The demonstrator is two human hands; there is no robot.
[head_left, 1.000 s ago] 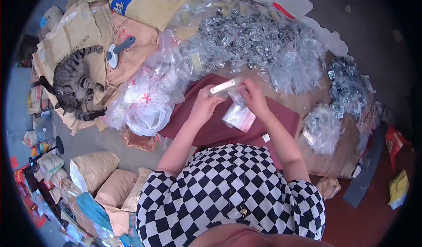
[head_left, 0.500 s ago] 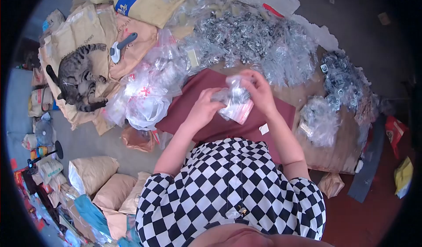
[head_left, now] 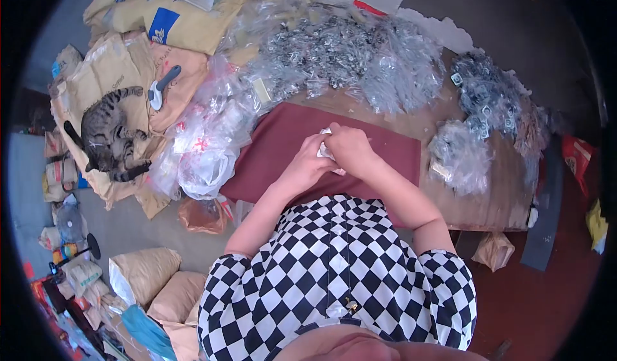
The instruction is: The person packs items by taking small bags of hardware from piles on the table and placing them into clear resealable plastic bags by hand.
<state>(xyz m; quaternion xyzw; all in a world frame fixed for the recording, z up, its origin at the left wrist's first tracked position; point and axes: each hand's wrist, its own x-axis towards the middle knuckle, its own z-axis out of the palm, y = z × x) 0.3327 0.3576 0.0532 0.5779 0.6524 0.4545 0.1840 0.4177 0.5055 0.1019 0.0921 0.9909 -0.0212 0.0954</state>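
Noting the grip first: we see the left hand point(head_left: 312, 162) and the right hand point(head_left: 349, 149) meeting above the maroon cloth point(head_left: 392, 149), both with fingers curled in, grasping a small whitish packet point(head_left: 324, 149) between them. For good handling, we judge that the left fingers should steady the packet's body while the right finger and thumb work along its upper edge, with light pressure so thin film does not crease or slip. Working over the cloth seems sensible to us, as anything dropped would land there and not in the heap of bagged hardware point(head_left: 321, 46) beyond it.

Limits: the hands cover most of the packet, so we cannot tell its contents or whether it is sealed. Right fingertip contact is hidden. Glare blurs single pieces in the clear bags point(head_left: 459, 155) right of the cloth; its near edge lies behind the checkered shirt point(head_left: 334, 252).
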